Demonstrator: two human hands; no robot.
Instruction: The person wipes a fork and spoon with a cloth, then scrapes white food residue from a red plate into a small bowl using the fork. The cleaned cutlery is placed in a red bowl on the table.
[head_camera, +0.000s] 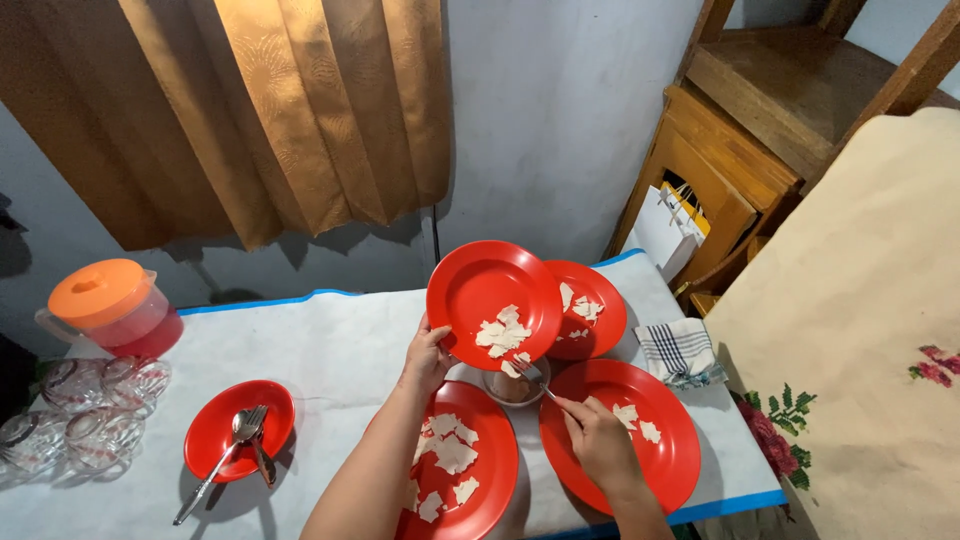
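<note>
Centrally, the left hand (427, 358) grips the rim of a tilted red plate (480, 285) bearing white scraps (503, 333), raised above a small bowl (513, 388) on the worktop (330, 340). The right hand (600, 440) is closed around a fork (530, 373), its tines touching the scraps at the plate's lower edge. Three further red plates lie around the bowl. At left, a small red dish (215, 420) carries cutlery, beside clear glass cups (90, 405) and an orange-lidded jug (105, 300). A striped cloth (678, 350) lies at right.
</note>
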